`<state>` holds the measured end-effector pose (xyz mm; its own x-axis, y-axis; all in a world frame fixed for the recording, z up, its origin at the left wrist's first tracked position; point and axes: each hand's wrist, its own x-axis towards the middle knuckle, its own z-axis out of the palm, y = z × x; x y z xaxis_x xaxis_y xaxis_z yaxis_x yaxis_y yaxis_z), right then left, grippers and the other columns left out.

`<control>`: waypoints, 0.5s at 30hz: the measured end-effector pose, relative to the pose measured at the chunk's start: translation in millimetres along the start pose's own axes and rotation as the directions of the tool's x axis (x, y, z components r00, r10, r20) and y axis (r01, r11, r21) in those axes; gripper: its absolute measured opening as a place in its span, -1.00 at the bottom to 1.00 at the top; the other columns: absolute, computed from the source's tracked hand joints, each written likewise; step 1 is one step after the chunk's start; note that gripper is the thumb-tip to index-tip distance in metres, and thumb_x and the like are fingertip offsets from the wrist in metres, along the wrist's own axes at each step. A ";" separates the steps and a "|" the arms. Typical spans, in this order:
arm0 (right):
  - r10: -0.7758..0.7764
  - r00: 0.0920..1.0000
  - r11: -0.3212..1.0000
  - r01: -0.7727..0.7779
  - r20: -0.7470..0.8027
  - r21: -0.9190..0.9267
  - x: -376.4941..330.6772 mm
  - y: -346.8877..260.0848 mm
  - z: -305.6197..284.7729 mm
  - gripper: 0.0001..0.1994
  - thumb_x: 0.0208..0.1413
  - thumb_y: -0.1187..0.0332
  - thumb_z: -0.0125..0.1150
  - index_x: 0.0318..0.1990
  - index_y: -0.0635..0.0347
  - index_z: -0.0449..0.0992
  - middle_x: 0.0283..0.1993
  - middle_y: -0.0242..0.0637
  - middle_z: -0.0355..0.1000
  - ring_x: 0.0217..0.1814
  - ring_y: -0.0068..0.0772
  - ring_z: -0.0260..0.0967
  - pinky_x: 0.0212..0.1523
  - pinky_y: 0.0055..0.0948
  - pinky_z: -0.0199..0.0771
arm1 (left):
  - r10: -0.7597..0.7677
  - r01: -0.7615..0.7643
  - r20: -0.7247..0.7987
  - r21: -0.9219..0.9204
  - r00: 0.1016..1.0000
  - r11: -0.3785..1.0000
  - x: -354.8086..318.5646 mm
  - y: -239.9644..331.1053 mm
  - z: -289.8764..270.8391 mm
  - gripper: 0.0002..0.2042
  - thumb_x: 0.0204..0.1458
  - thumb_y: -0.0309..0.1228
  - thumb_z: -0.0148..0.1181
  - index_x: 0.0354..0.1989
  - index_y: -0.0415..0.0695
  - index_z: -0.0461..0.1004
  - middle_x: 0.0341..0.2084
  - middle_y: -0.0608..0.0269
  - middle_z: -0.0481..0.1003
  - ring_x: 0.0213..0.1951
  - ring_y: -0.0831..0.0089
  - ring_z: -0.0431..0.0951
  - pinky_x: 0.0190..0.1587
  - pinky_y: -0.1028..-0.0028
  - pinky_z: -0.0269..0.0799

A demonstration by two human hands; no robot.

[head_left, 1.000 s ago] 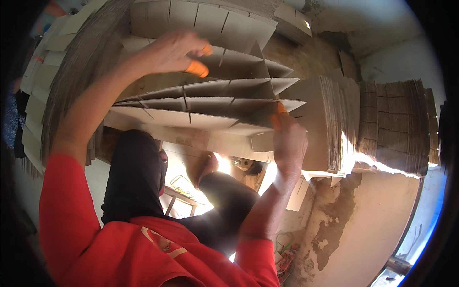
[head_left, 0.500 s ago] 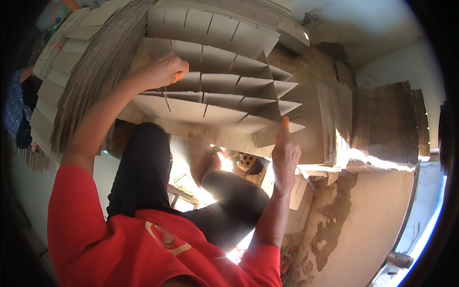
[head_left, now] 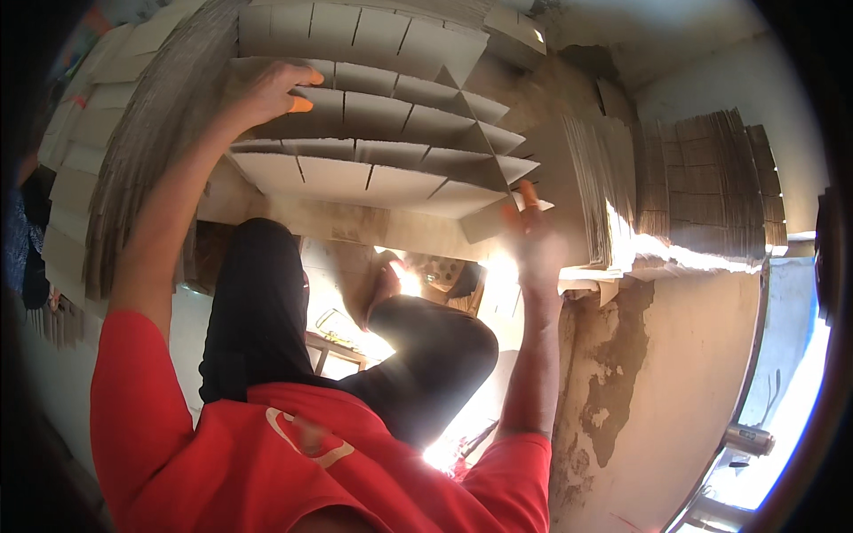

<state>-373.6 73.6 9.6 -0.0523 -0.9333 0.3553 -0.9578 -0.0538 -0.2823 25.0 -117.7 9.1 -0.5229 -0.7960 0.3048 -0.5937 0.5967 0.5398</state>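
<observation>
Several long notched cardboard strips [head_left: 355, 173] stand on edge in rows in front of me. A crosswise cardboard strip [head_left: 485, 142] runs through their right ends, forming a divider grid. My left hand [head_left: 271, 91] is over the left end of the rows, with thumb and forefinger apart and orange covers on their tips. At the near right corner, my right hand [head_left: 538, 244] has its orange-tipped forefinger stretched out beside the end of the crosswise strip. Its thumb sits lower and apart; the other fingers are blurred by glare.
Tall stacks of cardboard sheets [head_left: 169, 115] rise on the left. More stacked cardboard [head_left: 586, 191] stands right of the grid, with notched bundles [head_left: 706, 182] farther right. My bent knees [head_left: 253, 293] are below the work surface's edge. Another person's dark clothing [head_left: 34, 240] shows at far left.
My left hand has gone from a closed grip on the strips to parted fingers, shifting left. The right hand stays at the grid's near right corner. The whole view has shifted slightly.
</observation>
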 end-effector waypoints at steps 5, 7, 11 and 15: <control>-0.062 0.948 0.862 -0.107 -0.312 -0.496 5.0 61.8 -19.6 -0.52 -0.01 0.28 0.28 0.10 0.16 0.38 -0.27 -0.17 0.43 -0.21 -0.18 0.36 -0.38 -0.32 0.43 | -0.113 0.113 0.005 0.043 0.994 0.993 -12.0 -19.6 -6.4 -0.64 -0.13 -0.57 0.27 -0.08 -0.28 0.46 -0.17 0.02 0.52 -0.13 0.19 0.52 -0.06 0.36 0.41; 0.124 0.971 0.807 -0.218 -0.203 -0.549 10.9 64.7 -24.7 -0.46 -0.04 0.27 0.30 0.14 0.17 0.33 -0.18 -0.15 0.40 -0.07 -0.13 0.31 -0.31 -0.29 0.43 | -0.118 0.118 0.028 -0.002 0.993 0.993 -16.5 -33.5 -18.3 -0.64 -0.13 -0.56 0.29 -0.08 -0.27 0.46 -0.15 0.03 0.52 -0.12 0.20 0.51 -0.07 0.38 0.41; 0.170 0.985 0.817 -0.155 -0.025 -0.556 8.7 96.1 -21.3 -0.48 -0.09 0.26 0.33 0.05 0.18 0.34 -0.15 -0.12 0.37 -0.06 -0.06 0.31 -0.22 -0.21 0.40 | -0.041 0.052 -0.125 0.086 0.991 0.995 -21.5 3.8 -23.2 -0.66 -0.13 -0.46 0.32 -0.13 -0.27 0.49 -0.14 0.04 0.52 -0.09 0.22 0.50 -0.09 0.42 0.41; 0.087 0.995 0.901 -0.100 -0.049 -0.422 7.2 133.0 -26.6 -0.63 -0.07 0.23 0.28 -0.10 0.17 0.41 -0.23 -0.13 0.41 -0.18 -0.03 0.37 -0.22 -0.17 0.37 | -0.093 0.088 0.065 0.077 0.994 0.993 -20.0 74.2 -14.7 -0.67 -0.11 -0.34 0.33 -0.18 -0.25 0.50 -0.29 0.10 0.50 -0.17 0.23 0.48 -0.15 0.38 0.40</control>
<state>-508.9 69.3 -1.7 -0.1493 -0.9161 0.3721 -0.9771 0.1944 0.0864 0.4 -58.9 54.6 -0.5038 -0.8400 0.2017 -0.6827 0.5302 0.5028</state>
